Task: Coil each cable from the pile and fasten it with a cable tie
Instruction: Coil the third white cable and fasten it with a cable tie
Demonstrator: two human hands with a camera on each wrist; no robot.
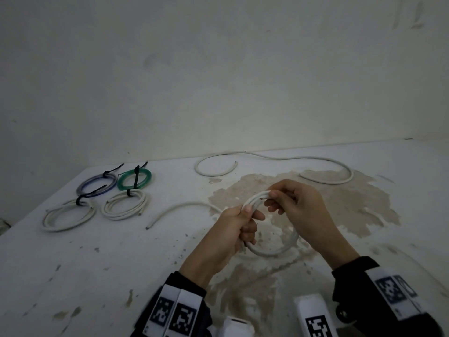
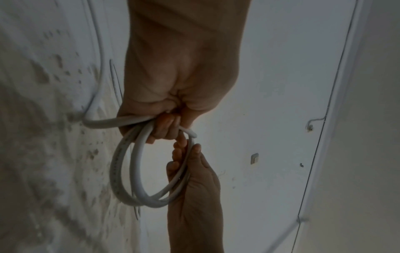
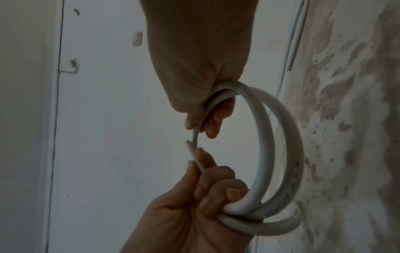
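Four tied coils (image 1: 102, 198) far left on table (image 1: 97, 263); loose cable (image 1: 279, 164) behind hands; held coil (image 1: 272, 249) centre.

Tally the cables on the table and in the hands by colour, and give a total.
White: 4: two tied coils, one loose cable on the table, one being coiled in the left hand and right hand.
Green: 1 tied coil.
Blue: 1 tied coil.
Total: 6 cables.
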